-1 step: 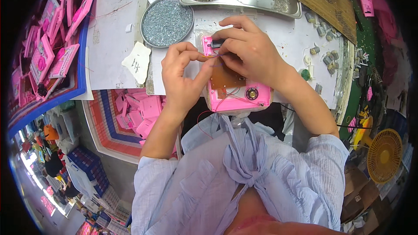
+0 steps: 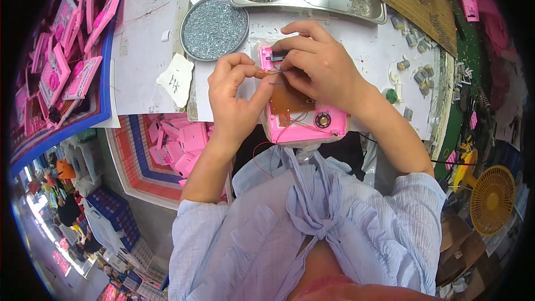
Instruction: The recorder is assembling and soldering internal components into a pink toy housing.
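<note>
A pink plastic toy housing [image 2: 336,130] lies in front of me at the table's near edge. Inside it sit a brown circuit board [image 2: 290,101], a small round speaker [image 2: 322,120] and thin red and dark wires. Over the board's far left part, my left hand [image 2: 237,92] is pinching thin coloured wires [image 2: 268,72], yellow and purple among them, between thumb and forefinger. My right hand [image 2: 326,67] closes on the same wires from the other side, its fingertips near a black part [image 2: 280,54] at the housing's far end. Its fingers partly hide the wire ends.
Beyond my hands stand a round dish of small screws [image 2: 214,28] and a steel tray [image 2: 334,6] of metal springs. Small grey motors [image 2: 419,75] lie at right. Pink parts fill a blue-edged bin [image 2: 108,92] at left and a basket [image 2: 131,156] below the table. A yellow fan [image 2: 492,200] stands lower right.
</note>
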A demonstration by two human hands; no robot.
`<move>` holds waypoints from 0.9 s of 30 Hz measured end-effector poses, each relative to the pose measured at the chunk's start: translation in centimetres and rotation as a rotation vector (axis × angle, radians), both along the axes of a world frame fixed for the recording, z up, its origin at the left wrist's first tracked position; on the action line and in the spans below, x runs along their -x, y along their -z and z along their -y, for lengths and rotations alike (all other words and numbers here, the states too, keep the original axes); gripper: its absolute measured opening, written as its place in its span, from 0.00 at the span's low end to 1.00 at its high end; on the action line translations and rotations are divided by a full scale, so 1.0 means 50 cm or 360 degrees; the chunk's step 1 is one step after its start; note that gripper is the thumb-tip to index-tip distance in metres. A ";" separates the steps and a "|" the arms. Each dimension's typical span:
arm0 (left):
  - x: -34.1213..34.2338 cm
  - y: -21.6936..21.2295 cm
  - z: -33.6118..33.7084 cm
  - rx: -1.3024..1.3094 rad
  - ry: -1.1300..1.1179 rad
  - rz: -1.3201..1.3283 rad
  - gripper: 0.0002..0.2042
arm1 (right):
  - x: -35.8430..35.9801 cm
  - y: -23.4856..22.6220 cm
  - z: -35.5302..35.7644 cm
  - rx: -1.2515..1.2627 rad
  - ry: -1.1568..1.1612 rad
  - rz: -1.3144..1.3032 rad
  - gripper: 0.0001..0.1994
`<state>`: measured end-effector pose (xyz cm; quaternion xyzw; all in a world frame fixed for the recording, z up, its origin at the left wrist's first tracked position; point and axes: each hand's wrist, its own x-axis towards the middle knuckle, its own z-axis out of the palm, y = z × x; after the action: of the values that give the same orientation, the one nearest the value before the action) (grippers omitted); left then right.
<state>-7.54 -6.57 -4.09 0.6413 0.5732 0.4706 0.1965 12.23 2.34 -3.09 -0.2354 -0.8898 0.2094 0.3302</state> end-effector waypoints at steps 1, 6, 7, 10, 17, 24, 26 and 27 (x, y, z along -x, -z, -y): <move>-0.004 -0.001 0.000 0.0033 -0.0014 0.0051 0.08 | 0.001 0.001 0.002 -0.0007 0.0013 -0.0012 0.10; -0.014 -0.006 0.003 0.0149 -0.0036 0.0140 0.05 | 0.002 -0.003 0.005 -0.0031 0.0018 -0.0032 0.08; -0.014 -0.006 0.004 0.0126 -0.0022 0.0127 0.05 | 0.001 -0.005 0.005 -0.0006 0.0017 -0.0024 0.08; -0.014 -0.006 0.005 0.0064 0.0024 0.0121 0.06 | 0.000 -0.015 -0.002 0.0075 -0.0056 -0.0048 0.07; 0.000 -0.011 0.009 0.0008 0.0021 -0.0168 0.05 | -0.012 -0.022 -0.008 0.0076 -0.0098 0.0048 0.08; -0.019 -0.026 0.041 -0.0256 -0.0386 -0.0323 0.12 | -0.084 -0.024 0.059 0.0019 0.0217 0.0066 0.11; -0.035 -0.059 0.070 -0.0362 -0.0094 -0.0236 0.16 | -0.095 -0.016 0.067 0.0083 0.0290 -0.0024 0.10; -0.048 -0.085 0.070 -0.0330 0.0114 -0.0156 0.16 | -0.098 -0.017 0.064 0.0119 0.0326 -0.0078 0.09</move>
<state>-5.12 -10.06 0.13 0.7006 0.5071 0.4881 0.1175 17.13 -0.88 -2.25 -0.3322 -0.8443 0.2131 0.3625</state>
